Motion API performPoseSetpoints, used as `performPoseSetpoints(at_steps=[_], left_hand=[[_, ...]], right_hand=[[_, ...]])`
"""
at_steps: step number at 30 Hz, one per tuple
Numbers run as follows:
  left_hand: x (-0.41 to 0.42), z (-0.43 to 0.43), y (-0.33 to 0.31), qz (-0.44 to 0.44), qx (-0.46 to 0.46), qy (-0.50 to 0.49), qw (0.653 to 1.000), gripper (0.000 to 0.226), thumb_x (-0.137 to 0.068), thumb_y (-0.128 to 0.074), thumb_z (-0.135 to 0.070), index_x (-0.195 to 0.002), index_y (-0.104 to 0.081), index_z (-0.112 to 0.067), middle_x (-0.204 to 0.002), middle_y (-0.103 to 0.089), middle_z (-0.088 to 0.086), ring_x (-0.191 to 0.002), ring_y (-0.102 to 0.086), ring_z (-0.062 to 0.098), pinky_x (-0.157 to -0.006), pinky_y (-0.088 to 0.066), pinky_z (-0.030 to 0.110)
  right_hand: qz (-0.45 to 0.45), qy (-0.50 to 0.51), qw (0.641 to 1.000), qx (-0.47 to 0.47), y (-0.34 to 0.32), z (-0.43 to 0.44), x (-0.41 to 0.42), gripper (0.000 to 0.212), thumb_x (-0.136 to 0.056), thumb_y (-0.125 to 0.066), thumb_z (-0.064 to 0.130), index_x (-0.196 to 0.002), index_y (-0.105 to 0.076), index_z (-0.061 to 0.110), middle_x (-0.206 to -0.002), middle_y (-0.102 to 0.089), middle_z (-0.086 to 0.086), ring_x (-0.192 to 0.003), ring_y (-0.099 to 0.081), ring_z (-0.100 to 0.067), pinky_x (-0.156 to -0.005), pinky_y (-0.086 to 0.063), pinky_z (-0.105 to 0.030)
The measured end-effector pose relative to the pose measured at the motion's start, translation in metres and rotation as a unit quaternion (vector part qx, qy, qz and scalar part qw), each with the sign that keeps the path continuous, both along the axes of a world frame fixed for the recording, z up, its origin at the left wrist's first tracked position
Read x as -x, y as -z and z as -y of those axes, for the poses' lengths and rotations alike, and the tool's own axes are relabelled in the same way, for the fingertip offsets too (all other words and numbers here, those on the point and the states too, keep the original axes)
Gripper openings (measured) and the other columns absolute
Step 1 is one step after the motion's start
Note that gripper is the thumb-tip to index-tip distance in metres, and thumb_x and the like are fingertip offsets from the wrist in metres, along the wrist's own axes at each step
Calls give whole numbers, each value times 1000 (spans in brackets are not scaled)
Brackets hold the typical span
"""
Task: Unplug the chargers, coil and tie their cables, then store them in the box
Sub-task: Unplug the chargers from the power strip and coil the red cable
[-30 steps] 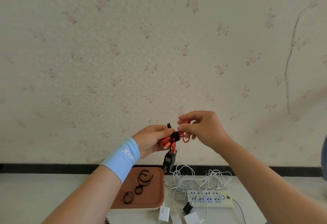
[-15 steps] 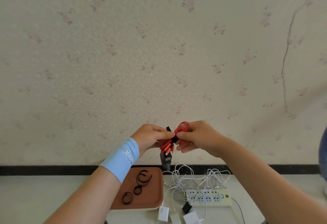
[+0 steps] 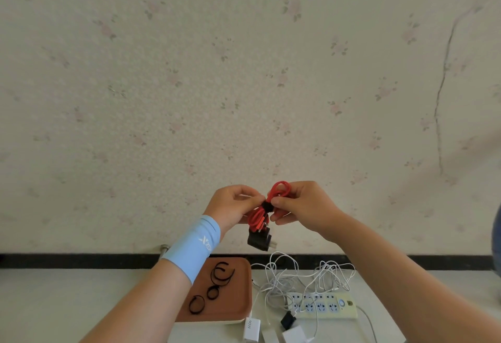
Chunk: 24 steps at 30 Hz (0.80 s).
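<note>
While left hand [image 3: 233,204] and right hand [image 3: 303,207] pinch the tie [image 3: 267,205] round the coil [image 3: 257,219], a slack wrap may free loops.

Home room, by the look: faded floral wallpaper [image 3: 244,71], crack [image 3: 444,71] at 2 o'clock, black skirting [image 3: 81,260], power strip [image 3: 349,310] at 5 o'clock.

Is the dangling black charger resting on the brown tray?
Apart. The head view shows the black charger hanging from the red cable, with wall visible between it and the brown tray.
</note>
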<state>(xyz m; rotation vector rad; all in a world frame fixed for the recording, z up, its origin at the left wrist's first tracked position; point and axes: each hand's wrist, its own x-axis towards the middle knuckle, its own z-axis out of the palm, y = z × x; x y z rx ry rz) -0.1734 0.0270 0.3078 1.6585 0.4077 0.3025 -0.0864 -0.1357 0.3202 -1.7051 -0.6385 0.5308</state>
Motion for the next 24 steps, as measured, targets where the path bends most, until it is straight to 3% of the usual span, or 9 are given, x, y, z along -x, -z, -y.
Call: performPoseSetpoints(at_steps=[5, 9, 12, 14, 16, 20, 22, 24], left_hand=[[0, -2, 2, -29, -100, 72, 992, 20, -97, -59, -20, -101, -77, -12, -92, -76, 9, -85, -73, 20, -76, -60, 28], [4, -5, -1, -49, -100, 135, 985, 16, -94, -65, -22, -100, -75, -11, -90, -77, 7, -84, -74, 16, -78, -58, 24], [4, -7, 2, -69, -86, 163, 980, 15, -93, -66, -18, -99, -72, -6, -92, -76, 12, -87, -74, 24, -84, -59, 34], [3, -6, 4, -55, -45, 153, 986, 18, -95, -63, -15, -103, -70, -1, -93, -76, 14, -87, -74, 27, -80, -60, 37], [2, -4, 4, -31, 4, 123, 992, 21, -96, -61, -16, -105, -69, 1, -93, -74, 16, -84, -73, 26, -77, -60, 37], [0, -5, 7, 5, 131, 61, 990, 23, -98, -59, -19, -104, -69, 1, -89, -73, 15, -77, -71, 24, -78, -60, 42], [-1, -7, 11, 8, 166, 30, 986, 22, -98, -57, -19, -103, -69, 0, -88, -72, 14, -78, -70, 24, -74, -59, 39], [-1, -7, 16, -1, 167, 4, 986, 21, -98, -58, -20, -103, -69, -2, -87, -72, 13, -80, -70, 23, -71, -59, 37]], right_hand=[[7, -1, 1000, 7, 2, -2, -2, 11, -95, -65, 1, -97, -75, 5, -76, -75, -8, -70, -74, -21, -72, -64, -35], [21, -24, 999, 15, 3, -2, -4, 15, -92, -68, 0, -102, -75, 9, -80, -71, -7, -65, -68, -17, -64, -63, -34], [17, -36, 999, 6, 6, -8, -2, 21, -89, -71, 0, -108, -73, 10, -80, -67, -6, -62, -64, -15, -58, -59, -31], [-11, -26, 1000, -14, 7, -13, -2, 22, -90, -72, 4, -111, -71, 12, -83, -68, -7, -63, -64, -16, -59, -57, -32], [-34, -11, 999, -21, 7, -16, -4, 27, -92, -73, 16, -119, -67, 16, -94, -71, -6, -69, -65, -15, -64, -55, -31], [-19, -50, 994, 99, 13, -18, -11, 78, -72, -76, 61, -140, -55, 27, -128, -66, 5, -116, -61, -14, -98, -46, -34], [-9, -98, 987, 128, 19, -23, -6, 69, -74, -77, 59, -132, -63, 26, -125, -69, 5, -119, -61, -15, -106, -43, -36], [22, -109, 984, 138, 24, -29, 1, 52, -80, -76, 52, -117, -71, 17, -111, -73, 3, -105, -66, -16, -104, -46, -42]])
